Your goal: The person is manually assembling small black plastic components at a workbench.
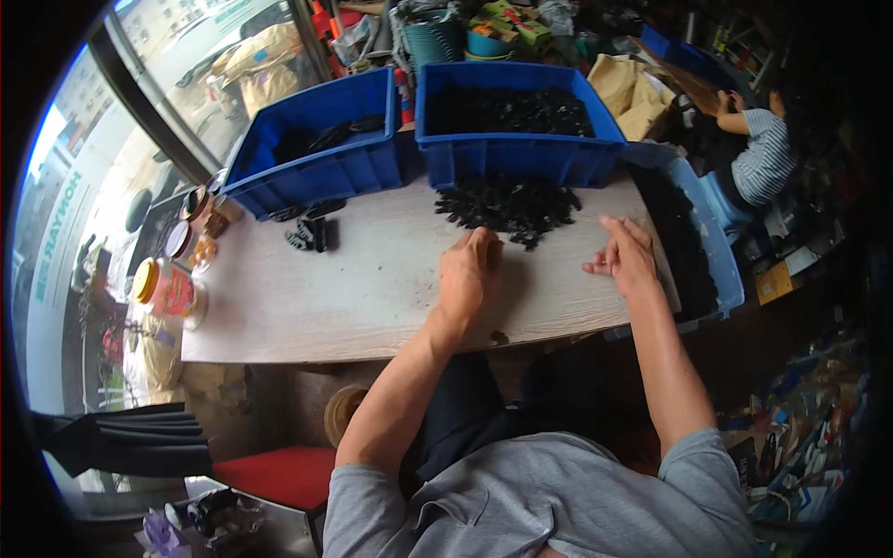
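My left hand (467, 272) is over the table, just in front of a heap of small black parts (507, 205). Its fingers are curled together, and what they hold, if anything, is hidden. To the right, my right hand (625, 259) hovers near the table's right edge with its fingers apart and nothing visible in them. The heap lies against the front of a blue bin (521, 160) that has more black pieces inside. A few larger black parts (314, 234) rest on the left of the table, below a second blue bin (326, 174).
Jars, one a yellow-lidded jar (167, 286), line the left edge of the pale table (288, 312). A translucent blue bin (724, 251) with black contents stands off the right edge. Another person (763, 153) sits at the far right. A red seat (274, 474) is at lower left.
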### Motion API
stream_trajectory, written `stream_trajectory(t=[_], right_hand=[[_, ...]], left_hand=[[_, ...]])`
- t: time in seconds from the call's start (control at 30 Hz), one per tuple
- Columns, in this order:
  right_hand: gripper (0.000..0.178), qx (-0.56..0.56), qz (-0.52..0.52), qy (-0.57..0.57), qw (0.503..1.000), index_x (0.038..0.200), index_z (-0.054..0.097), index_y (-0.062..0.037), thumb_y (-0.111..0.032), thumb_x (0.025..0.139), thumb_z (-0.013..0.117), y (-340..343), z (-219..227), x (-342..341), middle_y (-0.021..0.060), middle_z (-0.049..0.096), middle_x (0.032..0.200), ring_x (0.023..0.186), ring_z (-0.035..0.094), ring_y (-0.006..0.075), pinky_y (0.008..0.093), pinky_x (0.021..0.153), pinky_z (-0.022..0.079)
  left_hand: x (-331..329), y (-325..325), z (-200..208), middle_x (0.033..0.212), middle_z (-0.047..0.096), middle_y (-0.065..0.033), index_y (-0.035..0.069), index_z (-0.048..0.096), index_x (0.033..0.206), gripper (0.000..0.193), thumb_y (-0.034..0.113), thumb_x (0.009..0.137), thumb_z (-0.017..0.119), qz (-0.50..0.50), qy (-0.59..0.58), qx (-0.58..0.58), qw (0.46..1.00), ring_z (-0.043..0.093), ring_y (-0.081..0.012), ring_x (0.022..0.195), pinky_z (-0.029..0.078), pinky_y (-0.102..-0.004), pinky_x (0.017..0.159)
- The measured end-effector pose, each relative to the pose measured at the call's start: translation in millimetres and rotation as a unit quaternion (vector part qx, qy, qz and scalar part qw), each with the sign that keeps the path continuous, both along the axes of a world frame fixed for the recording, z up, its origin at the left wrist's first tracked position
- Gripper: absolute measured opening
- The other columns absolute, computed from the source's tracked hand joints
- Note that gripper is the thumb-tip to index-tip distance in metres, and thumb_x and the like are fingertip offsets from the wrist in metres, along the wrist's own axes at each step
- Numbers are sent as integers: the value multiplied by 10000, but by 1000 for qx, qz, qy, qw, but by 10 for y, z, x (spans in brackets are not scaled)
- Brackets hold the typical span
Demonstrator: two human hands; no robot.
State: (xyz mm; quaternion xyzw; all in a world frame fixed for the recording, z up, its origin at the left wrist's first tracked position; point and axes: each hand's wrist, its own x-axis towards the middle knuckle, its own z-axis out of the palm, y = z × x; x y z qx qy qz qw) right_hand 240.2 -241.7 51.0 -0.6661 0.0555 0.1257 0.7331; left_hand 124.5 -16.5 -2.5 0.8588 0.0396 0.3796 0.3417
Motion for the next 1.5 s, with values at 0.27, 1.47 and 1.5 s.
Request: stream_trajectory(t=[0.27,1.47,1.5], right_hand=[[289,15,286,-27,958,1007,650,-41,-247,836,759,511,-119,-508,17,554,591,417,488,100,288,439,498],[145,68,269,-46,960,902,641,-64,-189,882,711,591,-250,-666,17,479,485,425,539,147,328,445,525],[145,72,275,-47,958,902,641,-64,-189,882,711,614,-247,-678,17,479,485,425,539,147,328,445,525]], left_hand=[[-202,-191,162,776,649,-59,-2,638,911,196,190,940,657,-180,140,-546,806,606,-114,625,500,-243,586],[-725,1446,171,1060,630,-113,50,616,1057,301,136,776,675,370,67,209,903,558,-314,1018,450,-427,867],[-776,1639,95,1042,637,-101,58,618,1056,284,134,785,655,382,114,228,888,562,-309,1015,450,-435,859]])
